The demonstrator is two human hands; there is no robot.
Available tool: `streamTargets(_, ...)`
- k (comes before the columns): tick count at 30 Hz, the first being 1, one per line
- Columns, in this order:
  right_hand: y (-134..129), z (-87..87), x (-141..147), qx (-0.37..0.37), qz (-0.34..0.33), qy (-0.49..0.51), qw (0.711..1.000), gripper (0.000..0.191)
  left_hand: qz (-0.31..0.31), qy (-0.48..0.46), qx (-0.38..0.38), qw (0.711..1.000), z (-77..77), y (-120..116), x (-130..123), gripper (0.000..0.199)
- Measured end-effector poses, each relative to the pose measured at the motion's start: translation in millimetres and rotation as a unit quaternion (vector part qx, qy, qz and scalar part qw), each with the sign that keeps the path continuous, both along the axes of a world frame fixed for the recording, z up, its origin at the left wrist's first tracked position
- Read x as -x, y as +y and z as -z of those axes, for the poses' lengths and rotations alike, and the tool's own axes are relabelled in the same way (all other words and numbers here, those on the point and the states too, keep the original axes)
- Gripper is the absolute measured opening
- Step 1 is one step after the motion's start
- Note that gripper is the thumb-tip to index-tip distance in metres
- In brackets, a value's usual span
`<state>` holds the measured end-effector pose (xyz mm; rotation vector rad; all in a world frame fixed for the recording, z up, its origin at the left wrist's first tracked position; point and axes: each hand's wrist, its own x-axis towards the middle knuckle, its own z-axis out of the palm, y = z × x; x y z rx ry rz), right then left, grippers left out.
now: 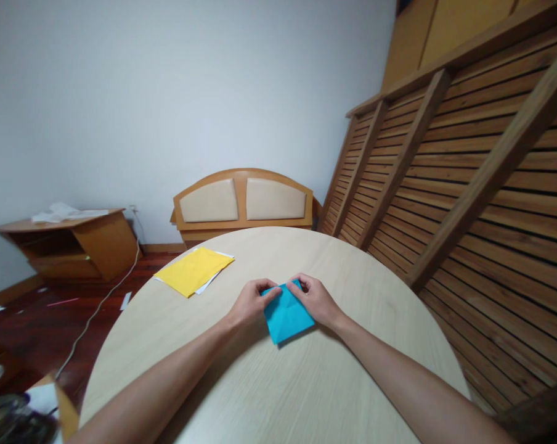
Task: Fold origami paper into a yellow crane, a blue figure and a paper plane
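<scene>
A blue sheet of folded paper (288,317), roughly square with creases across its face, is held just above the round table (343,382). My left hand (255,300) pinches its far left corner, thumb on top and fingers curled behind. On the far right side, my right hand (314,297) grips the paper the same way, its thumb lying on the upper face. The two thumbs are close together along the far edge. The fingers behind the paper are partly hidden.
Yellow paper (195,270) lies over white sheets at the table's far left. A headboard (242,209) stands behind the table, and slatted wooden panels (445,185) lean on the right. At left are a low cabinet (98,246) and a cable (105,302) on the floor.
</scene>
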<state>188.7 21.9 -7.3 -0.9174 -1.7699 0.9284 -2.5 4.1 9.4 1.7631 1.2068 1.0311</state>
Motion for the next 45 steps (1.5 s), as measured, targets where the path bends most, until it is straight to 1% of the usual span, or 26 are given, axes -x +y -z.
streamTargets(7,1.2,-3.3,0.8,0.002,0.012,0.002,1.0,0.043,-0.002,-0.009,0.006,1.0,1.2,-0.4,-2.0,0.043)
streamTargets(13,5.7,-2.8,-2.3,0.055,0.024,0.033,0.998,0.046,0.002,-0.029,0.025,0.999,3.3,0.8,1.2,0.044)
streamTargets(15,6.8,-0.1,-4.1,0.085,0.001,0.045,0.995,0.046,-0.005,-0.04,0.025,0.999,4.4,2.0,2.2,0.046)
streamTargets(18,7.3,4.4,-6.1,0.128,-0.06,0.049,0.989,0.049,-0.025,-0.068,0.033,0.997,6.1,4.6,3.8,0.05)
streamTargets(19,7.5,5.6,-6.5,0.134,-0.071,0.047,0.987,0.05,-0.036,-0.076,0.036,0.996,6.8,5.8,4.6,0.052)
streamTargets(21,8.6,7.3,-7.2,0.132,-0.065,0.043,0.988,0.049,-0.053,-0.082,0.038,0.995,8.5,8.6,6.4,0.055)
streamTargets(23,11.0,8.6,-8.6,0.125,-0.042,0.038,0.991,0.048,-0.058,-0.074,0.036,0.995,11.5,11.8,8.5,0.056)
streamTargets(26,16.1,11.4,-12.7,0.112,-0.001,0.008,0.994,0.046,-0.047,-0.025,0.029,0.998,18.4,16.0,11.4,0.053)
streamTargets(28,19.6,14.2,-16.7,0.089,0.031,-0.033,0.995,0.043,-0.05,0.046,0.005,0.998,23.2,17.0,13.0,0.045)
streamTargets(31,23.1,17.6,-23.5,0.042,0.069,-0.1,0.992,0.038,-0.059,0.162,-0.048,0.984,26.8,15.0,15.0,0.037)
streamTargets(34,22.1,15.5,-29.2,-0.013,0.107,-0.178,0.978,0.032,-0.059,0.237,-0.073,0.967,25.4,11.3,16.7,0.031)
streamTargets(36,18.6,10.5,-30.7,-0.068,0.128,-0.228,0.963,0.028,-0.061,0.279,-0.081,0.955,23.6,9.7,17.8,0.027)
streamTargets(37,16.1,7.4,-30.5,-0.098,0.127,-0.244,0.956,0.026,-0.061,0.299,-0.084,0.948,22.9,9.2,18.4,0.025)
streamTargets(38,13.3,4.3,-29.7,-0.125,0.113,-0.252,0.953,0.025,-0.062,0.318,-0.089,0.942,22.6,9.0,19.0,0.025)
streamTargets(39,10.3,1.4,-28.4,-0.147,0.085,-0.256,0.952,0.025,-0.062,0.335,-0.093,0.936,22.5,9.0,19.4,0.024)
streamTargets(41,4.3,-2.6,-25.4,-0.176,0.0,-0.263,0.948,0.027,-0.062,0.36,-0.103,0.925,22.7,8.9,20.1,0.024)
streamTargets(43,-0.5,-3.8,-23.0,-0.183,-0.084,-0.287,0.937,0.04,-0.059,0.376,-0.111,0.918,22.9,8.5,20.4,0.025)
streamTargets(45,-3.3,-2.8,-22.3,-0.171,-0.132,-0.32,0.923,0.058,-0.055,0.388,-0.121,0.912,22.6,7.9,20.6,0.027)
